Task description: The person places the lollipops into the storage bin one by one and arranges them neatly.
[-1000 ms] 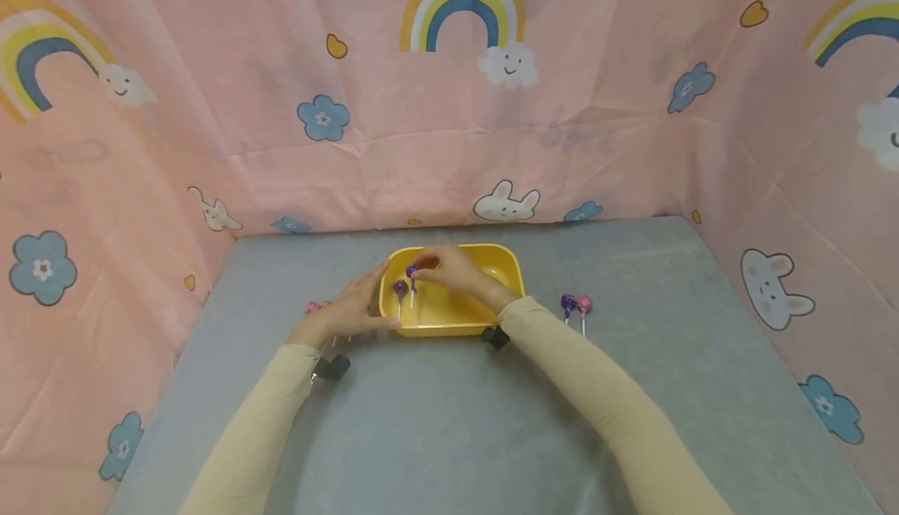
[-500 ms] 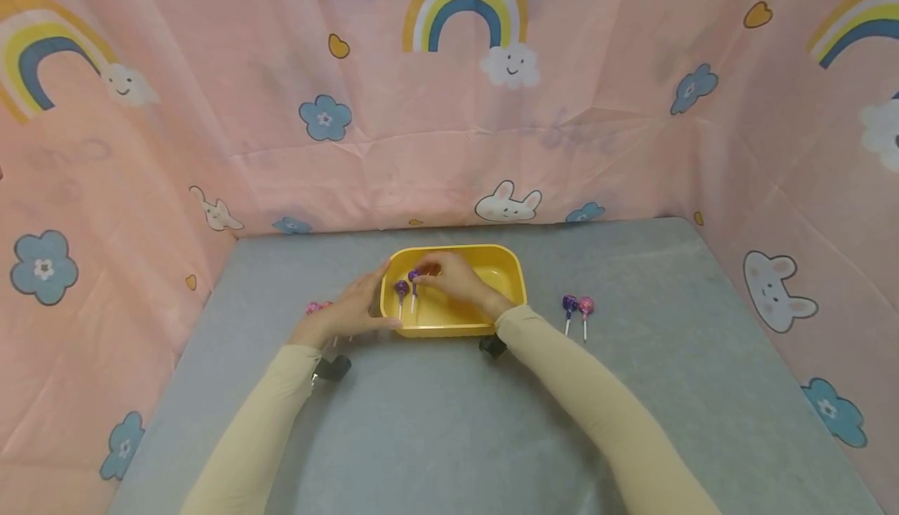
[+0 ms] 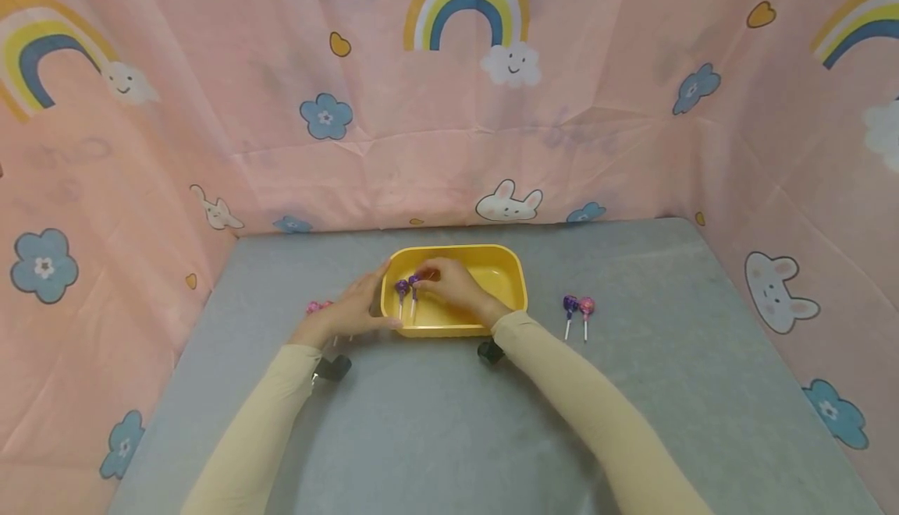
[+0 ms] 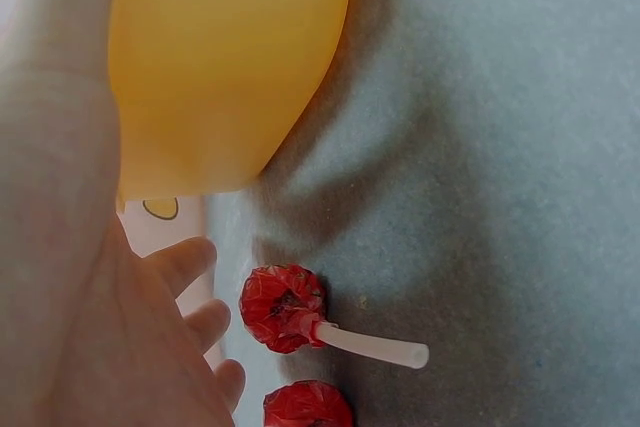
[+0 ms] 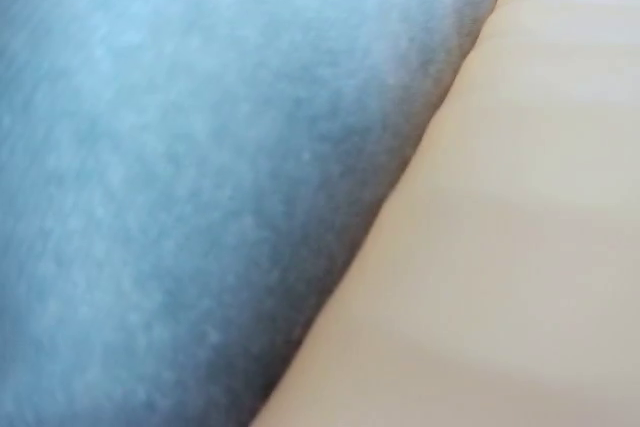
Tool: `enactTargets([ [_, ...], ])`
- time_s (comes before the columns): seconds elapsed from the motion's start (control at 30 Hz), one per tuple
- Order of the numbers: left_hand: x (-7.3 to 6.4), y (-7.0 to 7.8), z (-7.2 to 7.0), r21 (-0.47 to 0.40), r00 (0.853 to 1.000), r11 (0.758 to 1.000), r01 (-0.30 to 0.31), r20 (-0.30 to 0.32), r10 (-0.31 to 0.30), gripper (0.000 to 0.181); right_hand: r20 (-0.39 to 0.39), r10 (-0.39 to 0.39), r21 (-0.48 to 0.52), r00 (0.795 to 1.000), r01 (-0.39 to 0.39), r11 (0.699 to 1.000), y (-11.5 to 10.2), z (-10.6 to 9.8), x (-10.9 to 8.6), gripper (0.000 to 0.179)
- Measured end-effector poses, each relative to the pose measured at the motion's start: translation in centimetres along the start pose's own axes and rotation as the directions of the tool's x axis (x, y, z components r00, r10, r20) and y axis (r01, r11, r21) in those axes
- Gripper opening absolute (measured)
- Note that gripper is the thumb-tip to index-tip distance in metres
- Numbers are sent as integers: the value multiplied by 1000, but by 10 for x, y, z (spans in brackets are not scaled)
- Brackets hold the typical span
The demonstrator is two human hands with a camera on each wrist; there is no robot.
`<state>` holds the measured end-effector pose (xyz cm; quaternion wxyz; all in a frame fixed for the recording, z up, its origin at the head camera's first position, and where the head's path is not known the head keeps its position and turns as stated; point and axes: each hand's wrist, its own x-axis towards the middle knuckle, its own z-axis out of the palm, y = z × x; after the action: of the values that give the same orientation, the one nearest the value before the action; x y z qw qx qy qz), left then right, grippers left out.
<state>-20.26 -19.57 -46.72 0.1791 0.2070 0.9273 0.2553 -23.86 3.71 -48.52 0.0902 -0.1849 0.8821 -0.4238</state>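
Observation:
A yellow rectangular box [image 3: 509,304] stands on the grey table. At its left end my left hand [image 3: 347,312] is spread, thumb by the front corner and fingers towards the back corner. Inside the box my right hand [image 3: 453,285] pinches the head of a purple lollipop [image 3: 414,308], its white stick pointing to the front. Just left of it another purple lollipop [image 3: 401,289] lies in the box, parallel. Beneath my left hand are red-wrapped lollipops [image 4: 284,309], partly hidden in the head view. The right wrist view shows only sleeve [image 5: 500,247] and tabletop.
Right of the box a purple lollipop [image 3: 570,304] and a pink lollipop [image 3: 586,307] lie side by side on the table [image 3: 435,421]. A pink patterned cloth [image 3: 435,164] hangs behind and along both sides.
My right hand has come slightly down and nearer with the purple lollipop, bringing it about level with the one beside it. The left hand stays at the box's left end.

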Motion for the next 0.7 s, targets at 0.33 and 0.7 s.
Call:
enactTargets([
  [0.33, 2, -1, 1, -2, 1000, 1000, 0, -1, 0, 116, 3, 43, -18, 999, -43, 999, 4, 4, 3, 25],
  [0.7, 2, 0, 1, -10, 1000, 1000, 18, -1, -18, 118, -5, 8, -71, 1000, -8, 997, 7, 5, 3, 21],
])
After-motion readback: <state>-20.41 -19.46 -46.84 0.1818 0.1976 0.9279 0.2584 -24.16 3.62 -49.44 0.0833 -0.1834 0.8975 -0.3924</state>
